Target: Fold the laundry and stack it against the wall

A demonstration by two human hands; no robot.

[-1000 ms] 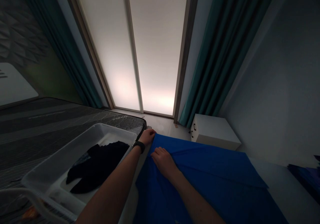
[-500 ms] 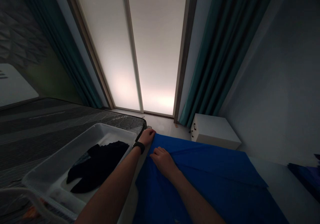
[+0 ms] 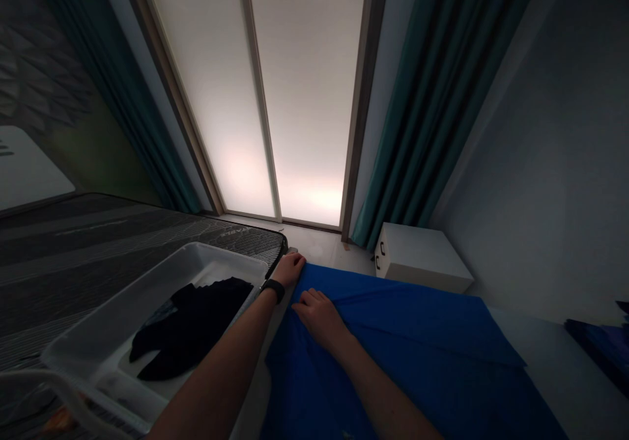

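Note:
A blue cloth (image 3: 413,335) is spread out in front of me, with creases running away from my hands. My left hand (image 3: 289,270), with a dark watch band (image 3: 273,288) on its wrist, pinches the cloth's far left corner. Just nearer and to the right, my right hand (image 3: 322,319) rests on the cloth with curled fingers, gripping a bit of it near the left edge. Its fingertips are partly hidden. Beside my left forearm stands a translucent white plastic tub (image 3: 93,325) holding dark clothing (image 3: 196,329).
The tub stands on a dark grey patterned mattress (image 3: 118,230). Beyond the cloth is a white drawer cabinet (image 3: 425,256), then lit frosted sliding doors (image 3: 309,112) between teal curtains (image 3: 422,112). Dark folded fabric (image 3: 599,348) lies at the far right on a pale surface.
My right hand has shifted very slightly left on the cloth. The left hand stays at the corner, and the rest looks the same.

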